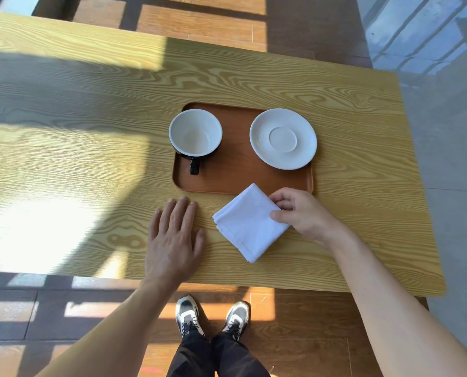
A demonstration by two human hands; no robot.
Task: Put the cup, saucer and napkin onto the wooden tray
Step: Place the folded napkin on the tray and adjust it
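Note:
The brown wooden tray (237, 170) lies on the table's middle. A cup (195, 133), white inside and black outside, stands on the tray's left part with its handle toward me. The white saucer (282, 138) sits on the tray's right part, overlapping the right rim. A folded white napkin (247, 221) lies on the table just in front of the tray, its far corner over the tray's near rim. My right hand (300, 213) pinches the napkin's right corner. My left hand (173, 238) rests flat on the table left of the napkin, fingers spread.
The light wooden table (91, 159) extends far to the left, with its near edge just below my hands and its right edge past the saucer. My feet stand on the wood floor below.

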